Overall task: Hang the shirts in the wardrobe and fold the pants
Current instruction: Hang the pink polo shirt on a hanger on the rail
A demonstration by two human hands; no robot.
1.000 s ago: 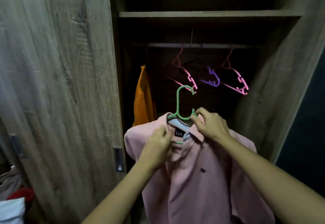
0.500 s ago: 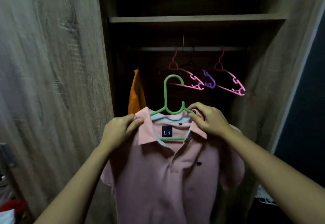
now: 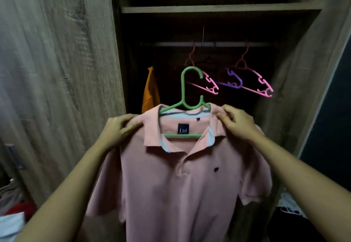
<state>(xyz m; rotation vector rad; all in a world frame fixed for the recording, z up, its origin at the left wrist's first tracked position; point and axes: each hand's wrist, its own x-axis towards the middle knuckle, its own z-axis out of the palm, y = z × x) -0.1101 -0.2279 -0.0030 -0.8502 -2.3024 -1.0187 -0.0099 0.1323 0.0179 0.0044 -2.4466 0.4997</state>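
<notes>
Head view: the pink shirt hangs in mid-frame on a green hanger, in front of the open wardrobe. Its front faces the camera. Its long axis is upright, collar at 12 o'clock and hem at 6. The hook opens toward 3 o'clock, below the rail.

The left hand has its grip pinched on one shoulder seam, and the right hand pinches the other.

The cloth looks soft, light and limp, so it could slide off. Holding the stiff hanger's neck is probably safer.

An orange shirt hangs at 9 o'clock of the hook, and spare pink hangers at 3.
</notes>
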